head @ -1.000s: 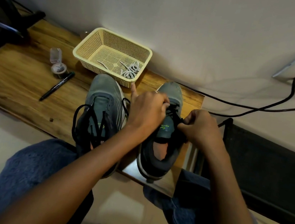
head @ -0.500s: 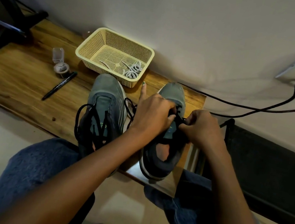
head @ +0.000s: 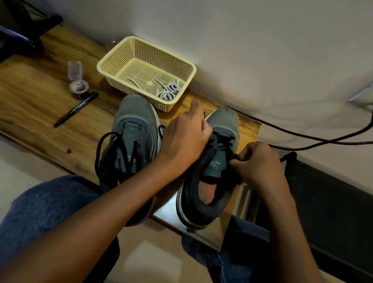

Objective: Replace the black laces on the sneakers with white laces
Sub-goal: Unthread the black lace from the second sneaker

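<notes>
Two grey sneakers stand side by side on a wooden bench. The left sneaker [head: 134, 131] has its black lace [head: 116, 153] hanging loose over the tongue. My left hand [head: 184, 138] grips the left side of the right sneaker [head: 208, 185], index finger pointing away. My right hand [head: 257, 164] pinches the black lace [head: 224, 144] at that sneaker's right eyelets. White laces [head: 168, 89] lie coiled in a cream plastic basket [head: 125, 59] behind the sneakers.
A black marker [head: 76, 109] and a small clear open container [head: 77, 80] lie on the wooden bench [head: 19, 96] to the left. A black stand [head: 16, 28] sits at the far left. Black cables [head: 324, 139] run along the wall; a dark mesh panel [head: 338, 210] stands on the right.
My hands have moved slightly apart over the right sneaker, the right hand drawing the black lace outward to the right. The left sneaker has not moved.
</notes>
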Demonstrator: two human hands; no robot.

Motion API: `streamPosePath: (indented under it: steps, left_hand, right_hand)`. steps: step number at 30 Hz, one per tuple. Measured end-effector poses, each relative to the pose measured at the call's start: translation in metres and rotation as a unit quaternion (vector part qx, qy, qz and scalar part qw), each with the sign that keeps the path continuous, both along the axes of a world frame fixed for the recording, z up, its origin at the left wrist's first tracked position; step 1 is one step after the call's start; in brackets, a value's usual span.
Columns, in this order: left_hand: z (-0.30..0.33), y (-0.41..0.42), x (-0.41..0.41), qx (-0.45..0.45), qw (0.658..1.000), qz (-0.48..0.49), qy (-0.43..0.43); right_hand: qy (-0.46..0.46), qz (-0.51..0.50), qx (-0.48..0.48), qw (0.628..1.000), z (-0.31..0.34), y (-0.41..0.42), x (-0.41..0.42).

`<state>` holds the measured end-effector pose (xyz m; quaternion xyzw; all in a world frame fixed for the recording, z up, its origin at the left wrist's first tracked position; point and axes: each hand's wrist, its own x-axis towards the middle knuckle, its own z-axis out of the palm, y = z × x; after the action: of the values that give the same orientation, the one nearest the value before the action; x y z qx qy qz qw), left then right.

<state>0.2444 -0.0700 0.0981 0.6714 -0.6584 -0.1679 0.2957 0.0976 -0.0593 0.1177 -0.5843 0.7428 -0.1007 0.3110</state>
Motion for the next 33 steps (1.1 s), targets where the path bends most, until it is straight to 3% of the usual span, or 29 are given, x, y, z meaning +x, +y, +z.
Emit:
streamPosePath:
  steps: [4,11,20,24,29,33]
  left_hand:
    - [0.004,-0.001,0.006,0.01,1.0,-0.01,-0.007]
    - [0.007,0.029,-0.001,0.133,0.986,-0.091,0.043]
    - [-0.021,0.034,-0.008,0.267,0.95,-0.159,-0.026]
    - [-0.018,0.029,-0.009,0.32,0.932,-0.169,0.012]
    - [-0.017,0.024,-0.007,0.342,0.925,-0.158,0.047]
    - [-0.018,0.023,-0.007,0.339,0.925,-0.163,0.045]
  right_hand:
    - [0.008,0.011,-0.011,1.0,-0.002,0.0,0.001]
    - [0.072,0.096,-0.106,0.987,-0.012,-0.013,0.019]
    - [0.135,0.117,-0.117,0.977,-0.019,-0.012,0.029]
    - [0.086,0.09,-0.127,0.984,-0.018,-0.013,0.025]
    - [-0.09,-0.086,-0.127,0.984,-0.02,-0.018,0.012]
    - [-0.071,-0.091,-0.162,0.98,-0.021,-0.018,0.014]
